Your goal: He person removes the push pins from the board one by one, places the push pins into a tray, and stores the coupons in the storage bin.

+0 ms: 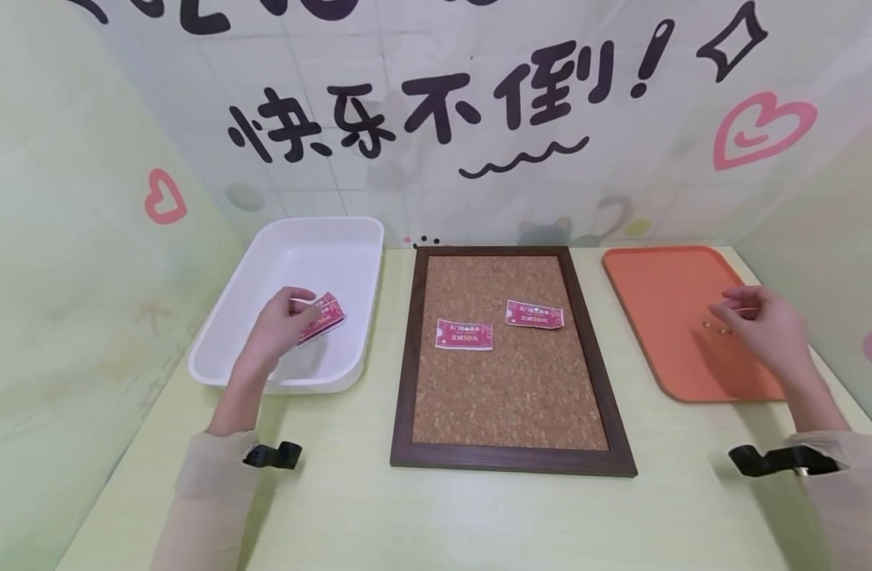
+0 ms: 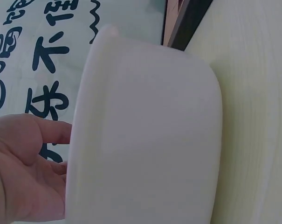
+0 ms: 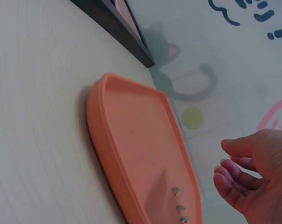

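Observation:
My left hand [image 1: 275, 321] reaches into the white tray [image 1: 218, 349] and pinches a pink printed coupon [image 1: 329, 311] by its left end. Another coupon edge shows just under it. In the left wrist view the tray wall hides the fingertips. Over the orange tray [image 1: 664, 317] hovers my right hand [image 1: 771, 329], its fingers loosely bent and nothing visible between thumb and forefinger. Close below it, several small metal thumbtacks [image 3: 176, 190] lie on the tray. Between the hands is a framed cork board [image 1: 507, 404] bearing a left coupon [image 1: 464, 337] and a right coupon [image 1: 534, 316].
The board's dark wooden frame [image 1: 514, 458] stands between the two trays on the pale table [image 1: 436, 515]. Behind them rises a printed wall [image 1: 422, 190] with large lettering. Black wrist camera mounts [image 1: 272, 455] stick out from both sleeves.

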Demonstrator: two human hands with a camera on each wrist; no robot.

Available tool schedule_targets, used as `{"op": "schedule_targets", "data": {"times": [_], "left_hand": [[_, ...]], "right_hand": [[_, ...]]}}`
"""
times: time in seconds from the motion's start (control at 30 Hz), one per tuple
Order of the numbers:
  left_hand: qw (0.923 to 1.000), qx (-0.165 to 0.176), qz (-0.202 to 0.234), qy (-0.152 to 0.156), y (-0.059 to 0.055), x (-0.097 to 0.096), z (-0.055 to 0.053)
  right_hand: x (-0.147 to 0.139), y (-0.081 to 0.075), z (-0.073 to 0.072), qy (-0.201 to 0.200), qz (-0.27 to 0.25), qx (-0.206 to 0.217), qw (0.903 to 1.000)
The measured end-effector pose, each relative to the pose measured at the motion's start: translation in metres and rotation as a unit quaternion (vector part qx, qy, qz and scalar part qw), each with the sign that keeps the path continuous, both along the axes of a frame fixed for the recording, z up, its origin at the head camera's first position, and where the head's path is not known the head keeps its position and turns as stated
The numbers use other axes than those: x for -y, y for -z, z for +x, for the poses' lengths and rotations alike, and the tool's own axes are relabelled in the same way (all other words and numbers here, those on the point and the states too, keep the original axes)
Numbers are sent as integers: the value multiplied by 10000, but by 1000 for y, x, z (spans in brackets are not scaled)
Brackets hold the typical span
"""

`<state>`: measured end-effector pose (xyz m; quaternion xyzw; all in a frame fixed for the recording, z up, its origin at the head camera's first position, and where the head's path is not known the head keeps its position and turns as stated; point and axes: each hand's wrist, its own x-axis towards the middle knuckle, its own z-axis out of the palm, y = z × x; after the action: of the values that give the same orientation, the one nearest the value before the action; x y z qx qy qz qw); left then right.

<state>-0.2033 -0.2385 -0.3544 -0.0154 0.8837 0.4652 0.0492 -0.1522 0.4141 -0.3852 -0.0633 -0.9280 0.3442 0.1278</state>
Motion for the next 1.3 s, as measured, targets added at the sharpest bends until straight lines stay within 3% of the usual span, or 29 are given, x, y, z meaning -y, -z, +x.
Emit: {"op": "schedule_targets", "data": {"times": [0.3, 0.53, 0.67, 0.83, 1.3], "left_hand": [[9958, -201, 678, 575, -4, -31, 2], [9932, -326, 658, 908, -6, -60, 5], [9909, -275, 795, 1050, -5, -75, 4], [9901, -200, 734, 1178, 0, -91, 4], [9890, -100, 337, 1440, 17, -126, -4]], "right_hand": [[48, -13, -10, -532, 42, -225, 9983], [89, -16, -20, -1243, 25, -530, 9908], [115, -17, -27, -1457, 29, -538, 9879], [144, -16, -33, -1687, 45, -274, 9853], [208, -5, -46, -2371, -95, -204, 9712]]}}
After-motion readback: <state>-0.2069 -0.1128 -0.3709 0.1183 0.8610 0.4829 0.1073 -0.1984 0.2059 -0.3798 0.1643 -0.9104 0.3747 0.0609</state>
